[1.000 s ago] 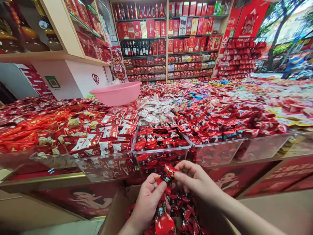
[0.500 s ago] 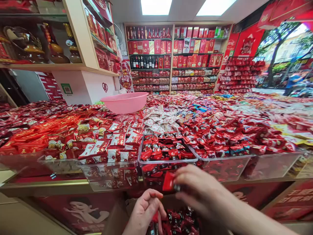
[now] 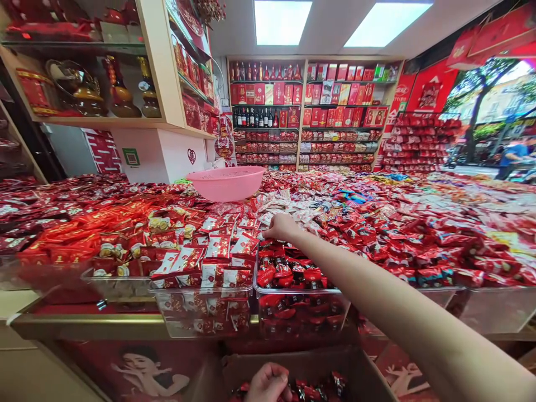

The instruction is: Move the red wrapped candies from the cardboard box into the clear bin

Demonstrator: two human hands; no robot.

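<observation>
My right hand (image 3: 281, 227) reaches over a clear plastic bin (image 3: 299, 291) filled with red and black wrapped candies (image 3: 282, 273). Its fingers are curled down at the bin's back edge, beside a heap of white wrapped candies (image 3: 288, 200); whatever they hold is hidden. Low in the picture, my left hand (image 3: 269, 383) is closed, thumb against the fingers, above a cardboard box (image 3: 293, 360). More red and black candies (image 3: 312, 389) lie inside that box. I cannot make out what the left fingers hold.
Left of the bin stands another clear bin (image 3: 201, 312) of white and red packets. A pink plastic basket (image 3: 226, 185) rests on the candy piles behind. Heaped bins continue to the right under my forearm. A glass-shelved cabinet (image 3: 153, 67) overhangs the left side.
My right hand has moved up and forward from in front of the bin, where it held a red-wrapped candy, to the bin's back edge. My left hand sits lower, and the view has tilted up.
</observation>
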